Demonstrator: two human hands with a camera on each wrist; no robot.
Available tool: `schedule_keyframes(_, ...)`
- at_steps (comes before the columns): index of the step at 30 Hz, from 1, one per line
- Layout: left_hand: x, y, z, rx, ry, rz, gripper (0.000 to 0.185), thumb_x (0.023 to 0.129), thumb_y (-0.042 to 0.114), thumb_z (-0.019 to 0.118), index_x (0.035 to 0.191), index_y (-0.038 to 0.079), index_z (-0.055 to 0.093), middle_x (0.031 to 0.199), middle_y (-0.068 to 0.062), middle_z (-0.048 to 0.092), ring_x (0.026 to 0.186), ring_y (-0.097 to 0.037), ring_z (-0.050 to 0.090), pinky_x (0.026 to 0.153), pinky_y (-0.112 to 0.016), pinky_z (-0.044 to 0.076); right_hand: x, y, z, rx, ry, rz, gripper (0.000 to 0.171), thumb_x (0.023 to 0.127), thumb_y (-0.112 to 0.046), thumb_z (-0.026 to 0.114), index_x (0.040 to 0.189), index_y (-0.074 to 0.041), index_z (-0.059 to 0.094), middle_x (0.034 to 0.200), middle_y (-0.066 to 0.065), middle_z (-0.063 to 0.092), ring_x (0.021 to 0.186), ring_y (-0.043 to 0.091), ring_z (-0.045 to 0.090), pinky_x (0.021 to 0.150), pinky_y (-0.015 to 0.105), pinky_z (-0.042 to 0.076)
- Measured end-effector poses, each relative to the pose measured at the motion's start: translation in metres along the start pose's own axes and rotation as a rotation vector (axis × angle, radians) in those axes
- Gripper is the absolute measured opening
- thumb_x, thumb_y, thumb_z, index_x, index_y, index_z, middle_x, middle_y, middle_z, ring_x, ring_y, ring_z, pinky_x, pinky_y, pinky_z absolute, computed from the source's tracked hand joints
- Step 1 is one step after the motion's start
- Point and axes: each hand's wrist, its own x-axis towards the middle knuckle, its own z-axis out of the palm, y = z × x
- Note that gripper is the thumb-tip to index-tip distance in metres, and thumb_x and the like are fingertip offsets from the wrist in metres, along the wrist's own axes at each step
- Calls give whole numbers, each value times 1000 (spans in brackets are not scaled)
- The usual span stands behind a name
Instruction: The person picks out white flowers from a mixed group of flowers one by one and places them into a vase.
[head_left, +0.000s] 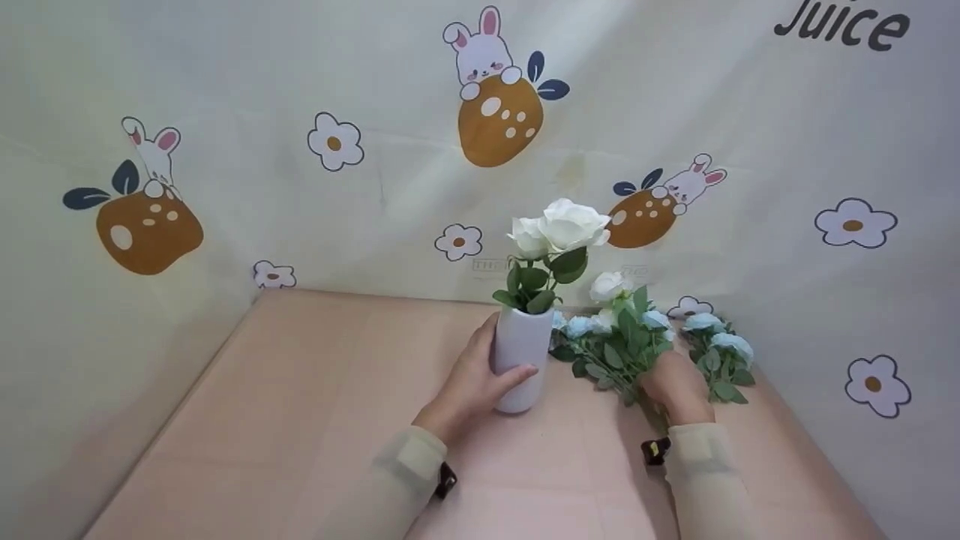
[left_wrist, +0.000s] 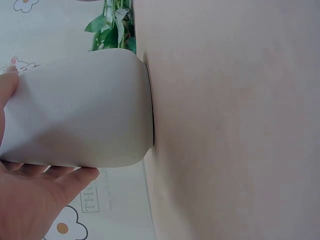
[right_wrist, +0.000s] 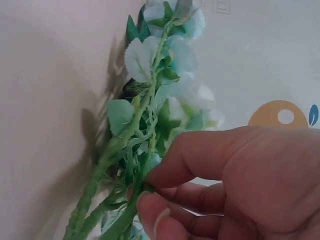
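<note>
The left hand [head_left: 472, 379] wraps its fingers and thumb round the white vase [head_left: 520, 358], which stands upright on the desk [head_left: 315, 420] with white roses [head_left: 562, 225] in it. Just to its right, the right hand [head_left: 679, 386] pinches a green stem [right_wrist: 132, 200] of the blue flower bunch [head_left: 619, 337] lying on the desk

The head view looks down from afar at the vase [head_left: 520, 360]; both wrist views sit close, the left sharing it.
</note>
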Motion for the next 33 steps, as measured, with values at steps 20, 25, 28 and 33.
schedule_keyframes(20, 1, -1, 0, -15, 5, 24, 101, 96, 39, 87, 174, 17, 27, 166, -15, 49, 146, -36, 56, 124, -59, 47, -7, -21, -12, 156, 76, -82, 28, 96, -13, 54, 69, -13, 58, 64, 0, 57, 60, 18, 54, 57, 32, 43)
schedule_keyframes(25, 2, -2, 1, -18, 6, 31, 100, 96, 39, 87, 173, 17, 28, 165, -15, 49, 145, -35, 56, 123, -59, 48, -12, -25, -18, 154, 128, -127, 31, 99, -15, 52, 117, -1, 74, 111, 20, 75, 88, 30, 65, 75, 44, 55)
schedule_keyframes(28, 2, -2, 1, -25, 6, 35, 100, 96, 39, 87, 173, 16, 28, 165, -15, 49, 146, -35, 55, 123, -59, 47, -16, -29, -20, 168, 146, -150, 39, 101, -14, 49, 128, 2, 72, 125, 27, 73, 100, 38, 69, 85, 53, 58)
schedule_keyframes(33, 2, -2, 0, -27, 13, 50, 100, 96, 38, 87, 173, 14, 29, 164, -17, 50, 145, -36, 56, 123, -59, 48, -21, -36, -23, 205, 202, -171, 39, 106, -18, 51, 134, 2, 70, 130, 27, 73, 103, 40, 72, 88, 56, 59)
